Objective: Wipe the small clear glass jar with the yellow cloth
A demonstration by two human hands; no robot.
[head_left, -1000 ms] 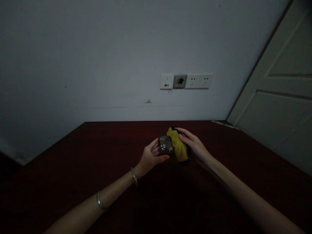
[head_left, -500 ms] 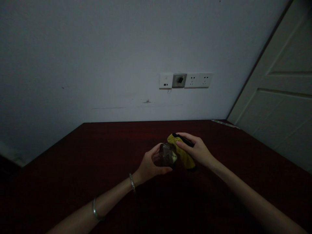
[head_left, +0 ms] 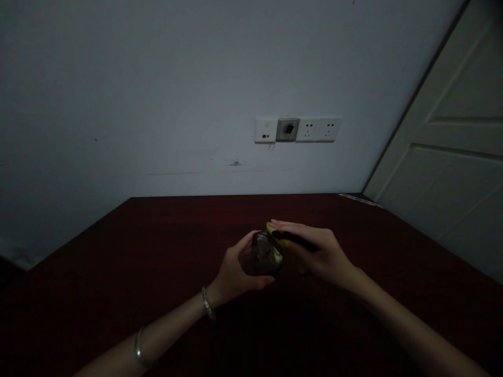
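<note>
Clear container [head_left: 267,255]: fingers of your left hand [head_left: 234,273] clamp it; your right hand [head_left: 327,255] grips yellow-and-black cloth [head_left: 291,239] at its upper edge, seemingly wiping. Next calls for steady support.

The room is dim, with a pale, plain wall [head_left: 157,78] fading to grey toward the edges. A row of sockets [head_left: 318,130] runs along it, a grey-framed plate [head_left: 287,130] among the white ones. Below are dark scuffs [head_left: 234,163] and a faint horizontal line. A dark red-brown table [head_left: 176,225] meets the wall; a pale strip [head_left: 359,199] lies near its far right corner. A panelled pale door [head_left: 451,183] slants up at the right.
</note>
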